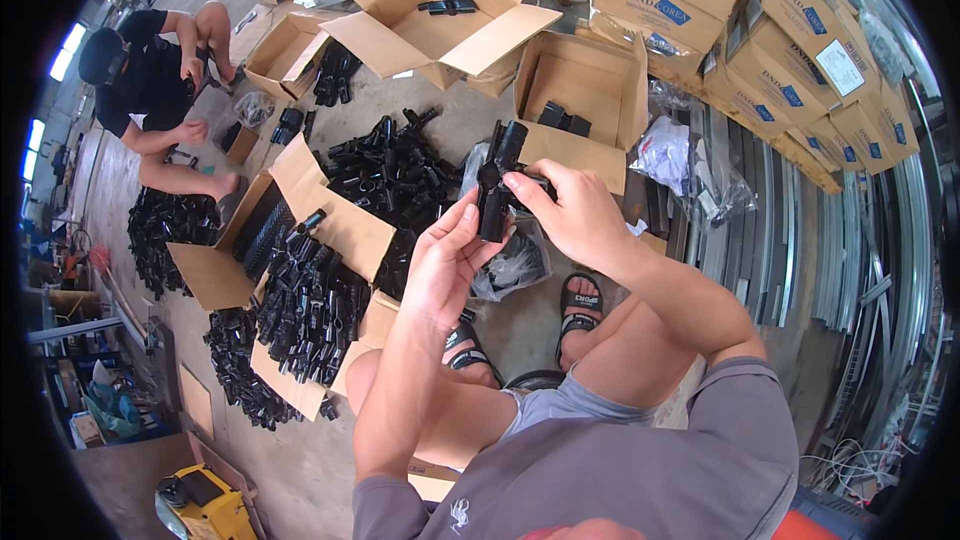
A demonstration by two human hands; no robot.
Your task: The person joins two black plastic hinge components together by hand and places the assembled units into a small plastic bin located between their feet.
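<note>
Both of my hands hold up one black pipe connector (508, 145), tube-shaped with side arms, in front of my knees. My left hand (445, 258) supports its lower end between thumb and fingers. My right hand (575, 208) grips its side, the thumb lying across the middle and the other fingers mostly hidden behind it. Just beyond lies a heap of similar black connectors (385, 165) on the floor. A clear plastic bag (510, 270) with dark contents sits below the held part, partly covered by my left hand.
An open carton (375, 240) overflows with connectors at left. Two more open cartons, a large one (490, 25) and a smaller one (625, 90), each hold a few black parts. Stacked sealed boxes (800, 60) and long metal profiles (770, 240) line the right. A person (150, 80) sits far left.
</note>
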